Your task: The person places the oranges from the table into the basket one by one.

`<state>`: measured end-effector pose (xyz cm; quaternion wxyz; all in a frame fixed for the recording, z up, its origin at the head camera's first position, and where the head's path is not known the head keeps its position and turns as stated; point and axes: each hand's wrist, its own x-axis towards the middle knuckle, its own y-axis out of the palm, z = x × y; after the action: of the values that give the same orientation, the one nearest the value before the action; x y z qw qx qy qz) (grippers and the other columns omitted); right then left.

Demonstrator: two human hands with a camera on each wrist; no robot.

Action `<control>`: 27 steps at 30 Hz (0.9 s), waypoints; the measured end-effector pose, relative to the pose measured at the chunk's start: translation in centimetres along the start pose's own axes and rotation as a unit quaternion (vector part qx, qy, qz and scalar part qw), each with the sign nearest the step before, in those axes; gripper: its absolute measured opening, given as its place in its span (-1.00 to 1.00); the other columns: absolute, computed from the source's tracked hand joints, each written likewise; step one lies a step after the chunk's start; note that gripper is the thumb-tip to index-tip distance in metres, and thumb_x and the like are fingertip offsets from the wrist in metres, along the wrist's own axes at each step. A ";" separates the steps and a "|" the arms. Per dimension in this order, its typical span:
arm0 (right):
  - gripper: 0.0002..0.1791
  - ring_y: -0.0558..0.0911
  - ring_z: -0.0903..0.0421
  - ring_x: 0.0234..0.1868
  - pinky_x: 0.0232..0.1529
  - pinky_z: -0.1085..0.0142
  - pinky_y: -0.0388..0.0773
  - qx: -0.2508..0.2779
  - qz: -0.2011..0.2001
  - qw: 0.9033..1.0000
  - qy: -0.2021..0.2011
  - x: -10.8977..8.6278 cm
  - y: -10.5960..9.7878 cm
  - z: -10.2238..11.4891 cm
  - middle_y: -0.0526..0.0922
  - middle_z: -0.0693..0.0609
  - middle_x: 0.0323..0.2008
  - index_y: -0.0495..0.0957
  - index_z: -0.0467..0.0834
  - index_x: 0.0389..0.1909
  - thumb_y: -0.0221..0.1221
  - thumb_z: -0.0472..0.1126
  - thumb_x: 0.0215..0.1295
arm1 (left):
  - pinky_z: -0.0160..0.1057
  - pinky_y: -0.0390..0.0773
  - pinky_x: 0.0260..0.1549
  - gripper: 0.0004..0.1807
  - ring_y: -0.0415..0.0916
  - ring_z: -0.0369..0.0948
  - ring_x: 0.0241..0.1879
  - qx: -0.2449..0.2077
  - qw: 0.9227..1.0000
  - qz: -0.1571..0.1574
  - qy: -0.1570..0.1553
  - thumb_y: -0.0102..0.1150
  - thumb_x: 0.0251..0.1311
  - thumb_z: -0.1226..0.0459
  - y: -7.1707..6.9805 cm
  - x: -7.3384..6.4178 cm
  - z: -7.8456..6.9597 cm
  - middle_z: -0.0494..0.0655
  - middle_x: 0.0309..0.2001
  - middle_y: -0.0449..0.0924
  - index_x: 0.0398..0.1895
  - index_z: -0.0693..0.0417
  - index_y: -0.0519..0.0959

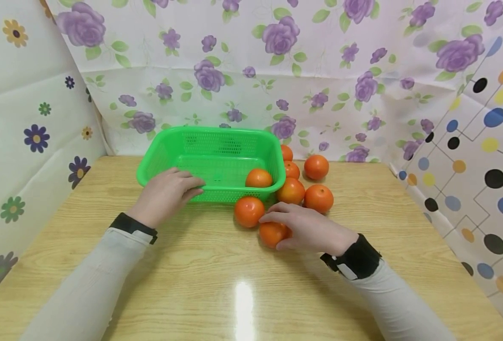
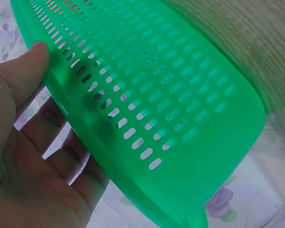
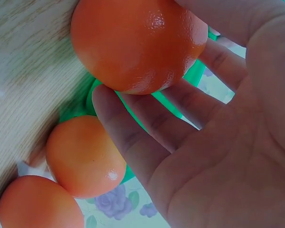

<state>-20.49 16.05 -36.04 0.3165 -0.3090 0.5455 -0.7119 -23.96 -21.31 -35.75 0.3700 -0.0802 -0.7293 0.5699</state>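
Between the desk's (image 1: 179,279) side edges, our right fingers (image 3: 128,133) grasp a likely slippery tomato (image 1: 273,234), best cupped sideways; left fingers (image 2: 91,185) pinch the basket (image 1: 230,193).

Behind the left hand (image 1: 165,195) and right hand (image 1: 308,227) sit black wristbands (image 1: 365,255) with white patches (image 1: 347,272), then whitish sleeves (image 1: 90,279).

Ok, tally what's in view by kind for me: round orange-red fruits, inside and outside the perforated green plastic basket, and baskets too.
Round orange-red fruits: 8
Perforated green plastic basket: 1
Total: 9
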 end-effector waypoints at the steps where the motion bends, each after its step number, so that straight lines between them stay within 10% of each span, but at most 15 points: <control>1: -0.28 0.59 -0.01 0.34 0.37 0.08 0.63 0.000 0.001 1.000 0.000 0.0 0.0 0.0 0.64 0.02 0.29 0.67 0.01 0.39 0.68 -0.13 0.19 | 0.01 0.69 0.00 -0.81 0.71 0.04 -0.09 0.000 1.000 0.000 -0.001 0.49 0.43 0.28 0.0 0.0 0.0 0.00 -0.13 0.83 0.02 0.12 0.85; 27: -0.37 0.59 0.05 0.29 0.31 0.15 0.65 -0.004 -0.029 0.999 -0.020 -0.4 -0.9 0.3 0.65 0.06 0.24 0.70 0.03 0.32 0.64 -0.18 0.22 | 0.00 0.70 -0.03 -0.80 0.69 0.04 -0.09 0.006 1.000 0.015 -0.018 0.47 0.46 0.23 -0.1 -0.1 0.1 -0.02 -0.10 0.84 0.04 0.07 0.85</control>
<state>-20.10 16.39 -35.11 0.3050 -0.3405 0.5325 -0.7123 -23.88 -21.45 -35.70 0.3488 -0.0790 -0.7310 0.5811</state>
